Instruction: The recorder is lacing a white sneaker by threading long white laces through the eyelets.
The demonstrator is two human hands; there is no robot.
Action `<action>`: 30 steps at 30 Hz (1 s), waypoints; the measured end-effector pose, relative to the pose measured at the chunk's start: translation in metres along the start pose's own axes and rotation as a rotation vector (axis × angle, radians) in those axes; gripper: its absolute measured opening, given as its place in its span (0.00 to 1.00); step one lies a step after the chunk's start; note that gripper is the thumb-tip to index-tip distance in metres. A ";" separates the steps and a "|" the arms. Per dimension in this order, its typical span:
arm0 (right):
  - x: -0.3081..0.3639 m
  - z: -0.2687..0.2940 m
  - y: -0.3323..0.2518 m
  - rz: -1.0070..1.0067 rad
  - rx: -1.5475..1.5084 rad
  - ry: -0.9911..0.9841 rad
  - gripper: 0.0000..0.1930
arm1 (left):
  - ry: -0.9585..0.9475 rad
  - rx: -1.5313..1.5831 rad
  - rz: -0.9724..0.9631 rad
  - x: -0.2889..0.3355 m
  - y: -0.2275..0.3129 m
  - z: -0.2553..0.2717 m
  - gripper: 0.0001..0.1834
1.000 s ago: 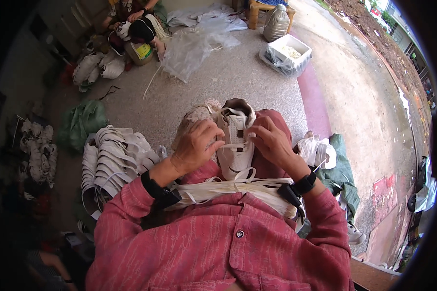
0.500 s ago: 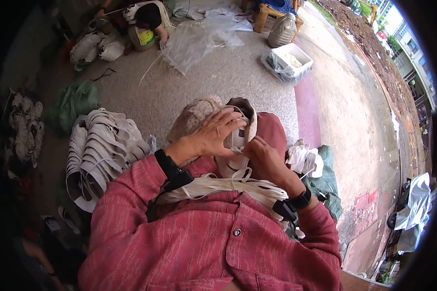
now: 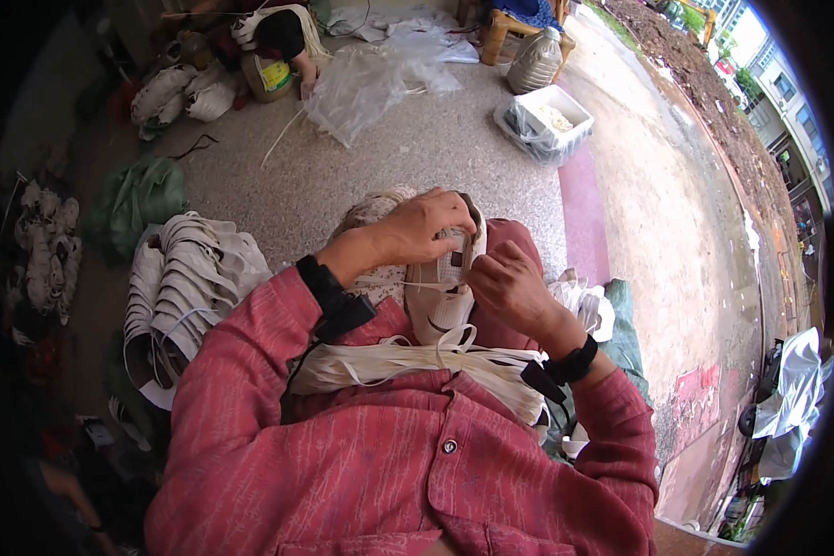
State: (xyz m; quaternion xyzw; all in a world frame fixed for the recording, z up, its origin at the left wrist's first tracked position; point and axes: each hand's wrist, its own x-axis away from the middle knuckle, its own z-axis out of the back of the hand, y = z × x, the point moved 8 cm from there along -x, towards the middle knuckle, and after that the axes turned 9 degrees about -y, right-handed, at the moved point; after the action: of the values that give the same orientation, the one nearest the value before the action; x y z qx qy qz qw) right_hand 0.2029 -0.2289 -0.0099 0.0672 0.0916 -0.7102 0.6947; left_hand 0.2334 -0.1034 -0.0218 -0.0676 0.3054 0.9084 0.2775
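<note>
A beige-and-white shoe upper [image 3: 432, 310] lies over my lap, its dark-lined opening away from me. My left hand [image 3: 417, 227] curls over its far left side, fingers bent and thumb toward the tongue; the fingers look closed on the upper. My right hand [image 3: 508, 285] is in a pinch at the upper's right edge, by the eyelets. A pale shoelace [image 3: 403, 282] stretches across the upper toward those fingertips, and the pinch hides its end. A thick bundle of cream laces [image 3: 385, 363] lies across my lap, one loop rising from it against the upper.
Stacked white shoe uppers [image 3: 190, 287] stand at my left, near a green sack [image 3: 139, 199]. On my right are white pieces [image 3: 586, 306] on green sheeting. Farther off are a white foam box [image 3: 551, 120], clear plastic sheeting [image 3: 371, 88] and another person's arm [image 3: 303, 67] beside a bucket [image 3: 271, 76].
My left hand has lifted from its spread hold on the tongue and curled toward the far edge. My right hand has turned, still pinched, and a lace now shows stretched across the upper.
</note>
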 end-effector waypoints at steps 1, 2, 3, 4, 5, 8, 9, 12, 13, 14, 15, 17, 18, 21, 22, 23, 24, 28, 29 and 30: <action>0.000 0.000 0.001 -0.022 0.059 0.020 0.11 | -0.058 0.007 0.025 -0.004 -0.003 -0.008 0.15; -0.001 -0.001 0.002 -0.024 0.053 0.032 0.11 | -0.140 0.012 0.074 -0.005 -0.007 -0.017 0.15; -0.001 0.000 0.003 -0.058 0.122 0.069 0.11 | -0.118 0.017 0.052 -0.005 -0.006 -0.017 0.15; 0.000 -0.001 0.006 -0.100 0.188 0.092 0.12 | -0.107 0.001 0.040 -0.004 -0.005 -0.018 0.15; 0.000 -0.002 0.005 -0.095 0.192 0.108 0.12 | -0.112 -0.019 0.047 -0.004 -0.006 -0.020 0.15; 0.003 -0.008 0.006 -0.119 0.204 0.147 0.12 | -0.150 -0.038 0.037 -0.003 -0.004 -0.024 0.14; 0.005 -0.010 0.010 -0.146 0.152 0.152 0.11 | -0.150 -0.038 0.039 -0.004 -0.004 -0.024 0.14; 0.009 -0.014 0.014 -0.162 0.071 0.150 0.10 | -0.169 0.013 -0.017 -0.008 0.000 -0.025 0.12; 0.010 -0.016 0.014 -0.155 0.039 0.138 0.10 | -0.165 0.051 0.100 -0.009 -0.009 -0.024 0.12; 0.011 -0.015 0.013 -0.150 0.041 0.139 0.10 | -0.159 0.090 0.217 -0.008 -0.018 -0.023 0.12; 0.011 -0.016 0.014 -0.161 0.027 0.134 0.10 | -0.156 0.091 0.216 -0.008 -0.018 -0.022 0.12; 0.011 -0.015 0.015 -0.168 0.016 0.130 0.10 | -0.158 0.133 0.141 -0.008 -0.012 -0.021 0.12; 0.011 -0.014 0.013 -0.162 0.031 0.133 0.10 | -0.173 0.137 0.137 -0.007 -0.012 -0.022 0.12; 0.010 -0.011 0.011 -0.141 0.056 0.144 0.09 | -0.071 -0.017 -0.016 -0.004 0.003 -0.017 0.11; 0.010 -0.010 0.009 -0.127 0.065 0.153 0.09 | -0.069 0.001 -0.030 -0.004 0.004 -0.019 0.11; 0.010 -0.009 0.009 -0.126 0.065 0.152 0.09 | -0.067 0.019 -0.044 -0.003 0.005 -0.021 0.11; 0.010 -0.010 0.009 -0.119 0.060 0.147 0.09 | -0.066 0.021 -0.043 -0.004 0.005 -0.022 0.11; 0.012 -0.011 0.009 -0.092 0.041 0.143 0.09 | -0.044 0.002 0.022 -0.007 0.003 -0.027 0.09; 0.013 -0.010 0.009 -0.080 0.040 0.159 0.09 | -0.053 -0.016 0.069 -0.007 0.000 -0.028 0.08; 0.013 -0.011 0.009 -0.069 -0.002 0.135 0.09 | -0.052 -0.016 0.063 -0.008 0.001 -0.028 0.08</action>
State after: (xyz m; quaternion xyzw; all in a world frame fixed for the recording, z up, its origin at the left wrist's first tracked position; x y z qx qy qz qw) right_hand 0.2116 -0.2390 -0.0239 0.1111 0.1412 -0.7275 0.6622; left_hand 0.2387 -0.1247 -0.0418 -0.0364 0.2929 0.9204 0.2563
